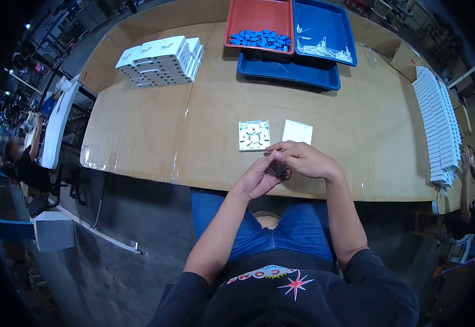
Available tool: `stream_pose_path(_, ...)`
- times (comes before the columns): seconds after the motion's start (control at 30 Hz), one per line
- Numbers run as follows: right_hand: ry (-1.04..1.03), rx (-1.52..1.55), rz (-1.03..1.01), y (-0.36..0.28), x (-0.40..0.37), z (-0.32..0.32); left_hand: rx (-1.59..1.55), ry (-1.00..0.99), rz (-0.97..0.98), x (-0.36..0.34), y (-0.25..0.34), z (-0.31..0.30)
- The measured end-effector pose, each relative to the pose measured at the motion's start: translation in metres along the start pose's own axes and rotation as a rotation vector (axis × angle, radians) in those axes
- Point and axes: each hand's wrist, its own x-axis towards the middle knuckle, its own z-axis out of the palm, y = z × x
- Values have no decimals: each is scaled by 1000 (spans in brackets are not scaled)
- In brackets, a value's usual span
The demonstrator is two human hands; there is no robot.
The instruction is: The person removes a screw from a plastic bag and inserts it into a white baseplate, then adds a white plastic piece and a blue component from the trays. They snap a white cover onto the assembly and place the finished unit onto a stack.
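Note:
Just over the table's front edge, my two hands meet. My left hand [260,177] is turned partly palm up with its fingers curled and the thumb raised against the other hand. From the right, my right hand [309,160] reaches across it, thumb and fingers drawn together. Whatever lies between the fingers is too small or hidden to make out. Beyond the fingertips, a square white housing [254,136] with a moulded inner frame lies on the table. To its right is a flat white plate [297,132], its near edge partly covered by my right hand.
A red tray [259,13] holds blue parts [260,39]; a blue tray [324,24] beside it holds slim white pieces [324,50]. Another blue tray [286,76] sits underneath. Stacked white boxes [158,60] stand back left, a long stack of white units [438,125] right. Other people sit at both sides.

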Motion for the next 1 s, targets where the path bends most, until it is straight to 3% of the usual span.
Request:
stream_pose_path(0.13,23,53,73,-10,-2,-6,-51,52,-1,-2,2,10)
stream_pose_path(0.23,1,-124,13,-8,1,-7,-33,55,17,-1,1,9)
stream_pose_path(0.33,-91,-64,120,-21,2,-1,-3,69,43,-1,-1,6)
stream_pose_path(0.53,-9,-81,97,-9,5,-6,-61,42,3,-1,-2,0)
stream_pose_path(0.63,-87,-78,75,-10,8,-4,-52,62,15,-1,-3,0)
stream_pose_path(0.7,-144,-91,165,-14,9,2,-1,112,34,-1,-4,3)
stream_pose_path(0.73,-148,-48,197,-19,9,-1,32,38,33,0,-3,-2)
stream_pose_path(0.83,-92,28,136,-17,7,-22,-70,-117,-6,2,-4,-12)
stream_pose_path(0.87,17,-60,-85,1,12,-32,-71,-41,-15,0,-4,-8)
stream_pose_path(1.0,376,-197,-77,1,38,-102,-155,-30,-30,-1,2,2)
